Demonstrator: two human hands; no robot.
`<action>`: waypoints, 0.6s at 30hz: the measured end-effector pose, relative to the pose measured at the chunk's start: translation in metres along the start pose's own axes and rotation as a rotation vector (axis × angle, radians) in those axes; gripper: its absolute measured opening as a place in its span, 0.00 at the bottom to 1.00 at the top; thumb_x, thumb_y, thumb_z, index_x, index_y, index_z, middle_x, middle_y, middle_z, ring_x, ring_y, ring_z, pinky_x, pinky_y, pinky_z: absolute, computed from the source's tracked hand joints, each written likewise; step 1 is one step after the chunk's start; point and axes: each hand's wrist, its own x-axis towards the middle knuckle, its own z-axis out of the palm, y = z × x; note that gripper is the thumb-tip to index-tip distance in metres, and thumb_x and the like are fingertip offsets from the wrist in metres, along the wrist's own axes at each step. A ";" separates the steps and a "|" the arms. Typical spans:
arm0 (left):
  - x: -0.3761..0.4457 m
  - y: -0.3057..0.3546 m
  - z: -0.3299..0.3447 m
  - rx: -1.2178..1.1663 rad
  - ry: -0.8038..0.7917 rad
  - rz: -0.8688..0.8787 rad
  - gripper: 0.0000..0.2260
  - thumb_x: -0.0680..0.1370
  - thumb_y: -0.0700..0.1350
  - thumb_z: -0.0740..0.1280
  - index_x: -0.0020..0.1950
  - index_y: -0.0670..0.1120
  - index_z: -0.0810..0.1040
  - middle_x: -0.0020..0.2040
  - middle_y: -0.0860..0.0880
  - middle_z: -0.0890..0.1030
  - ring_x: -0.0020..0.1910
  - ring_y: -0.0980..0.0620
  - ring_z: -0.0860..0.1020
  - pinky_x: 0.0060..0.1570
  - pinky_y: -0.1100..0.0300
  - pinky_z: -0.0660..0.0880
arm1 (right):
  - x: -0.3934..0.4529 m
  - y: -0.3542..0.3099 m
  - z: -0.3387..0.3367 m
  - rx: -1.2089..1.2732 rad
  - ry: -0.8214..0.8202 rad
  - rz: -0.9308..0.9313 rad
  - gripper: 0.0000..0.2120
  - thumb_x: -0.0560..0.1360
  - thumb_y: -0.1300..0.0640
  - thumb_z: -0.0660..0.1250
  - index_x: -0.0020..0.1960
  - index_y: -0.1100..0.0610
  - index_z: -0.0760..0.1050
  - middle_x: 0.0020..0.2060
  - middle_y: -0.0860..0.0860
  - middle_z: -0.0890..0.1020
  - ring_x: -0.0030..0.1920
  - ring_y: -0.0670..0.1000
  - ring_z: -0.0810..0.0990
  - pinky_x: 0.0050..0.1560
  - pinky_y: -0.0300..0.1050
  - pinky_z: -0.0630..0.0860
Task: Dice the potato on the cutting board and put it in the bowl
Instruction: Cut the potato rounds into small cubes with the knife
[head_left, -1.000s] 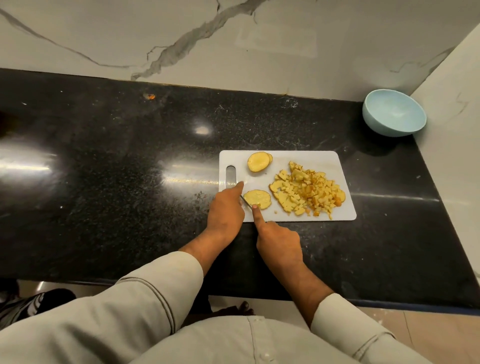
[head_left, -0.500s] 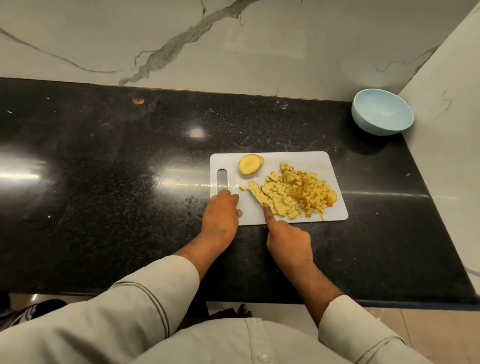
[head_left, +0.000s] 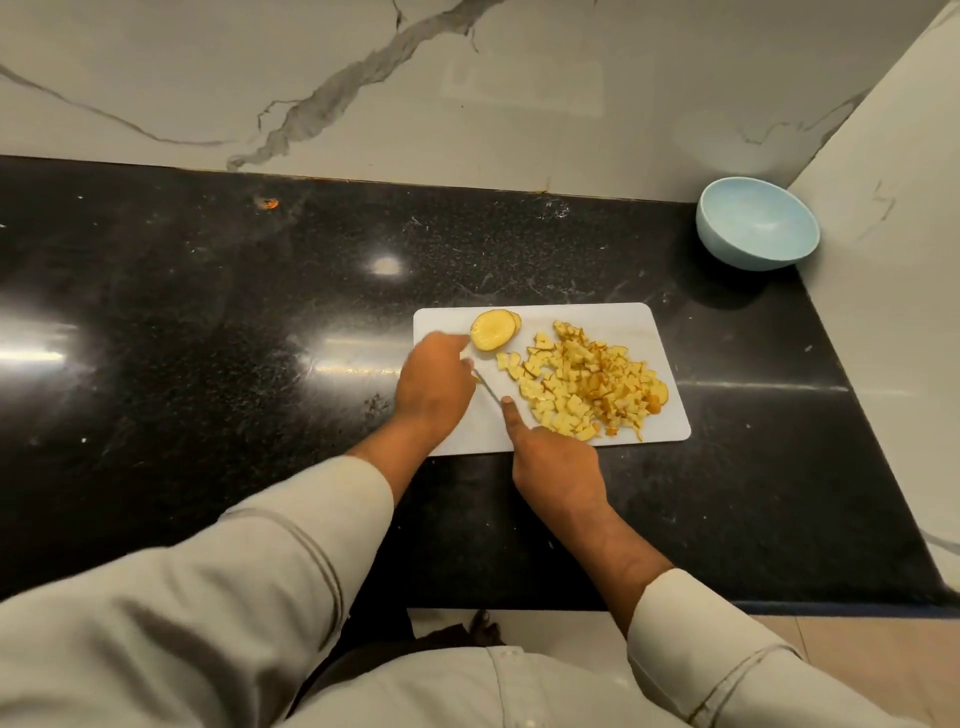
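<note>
Right of centre in the head view, a white rectangular plastic cutting board (head_left: 660, 338) is lying on the black speckled stone counter (head_left: 208, 312). A heap of small yellow potato cubes (head_left: 582, 384) is covering the board's right half, while a short stack of round yellow potato slices (head_left: 493, 329) is sitting at its upper left corner. The left hand (head_left: 434, 387) is reaching up the board's left side, its fingertips touching the near edge of those slices; whether it is already pinching them I cannot tell. The right hand (head_left: 556, 460) is resting at the board's lower edge, curling round a knife handle hidden under the palm, its index finger lying along the spine of a thin steel knife blade (head_left: 485, 387) that is pointing toward the upper left, beneath the left hand. A pale blue round ceramic bowl (head_left: 711, 234) is standing in the upper right of the frame, in the corner of the marble walls, well apart from the board and holding nothing that I can see.

Judging by this, the step in hand is fetching the last slices for dicing. Doing it well is likely meaning dragging them down flat onto bare board beside the blade, keeping the left fingertips tucked away from the edge, and holding the knife low meanwhile.
</note>
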 end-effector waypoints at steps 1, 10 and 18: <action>0.010 0.005 -0.004 0.001 -0.007 0.018 0.16 0.78 0.42 0.65 0.66 0.46 0.76 0.64 0.45 0.75 0.64 0.45 0.73 0.60 0.56 0.69 | 0.002 -0.006 -0.001 -0.023 -0.003 -0.031 0.33 0.78 0.58 0.53 0.78 0.47 0.43 0.32 0.49 0.65 0.27 0.51 0.64 0.26 0.44 0.55; 0.062 0.038 0.008 0.250 -0.221 0.124 0.20 0.74 0.48 0.71 0.64 0.46 0.75 0.63 0.43 0.72 0.62 0.43 0.72 0.58 0.49 0.73 | 0.012 0.012 -0.003 -0.004 0.056 0.129 0.32 0.78 0.58 0.55 0.79 0.48 0.48 0.43 0.52 0.77 0.39 0.55 0.76 0.34 0.47 0.70; 0.062 0.028 0.013 0.196 -0.163 0.117 0.17 0.73 0.49 0.68 0.60 0.46 0.77 0.58 0.44 0.74 0.56 0.44 0.75 0.49 0.55 0.72 | 0.005 0.012 -0.001 0.066 -0.009 0.157 0.32 0.79 0.56 0.54 0.78 0.46 0.43 0.36 0.49 0.69 0.33 0.51 0.69 0.31 0.45 0.65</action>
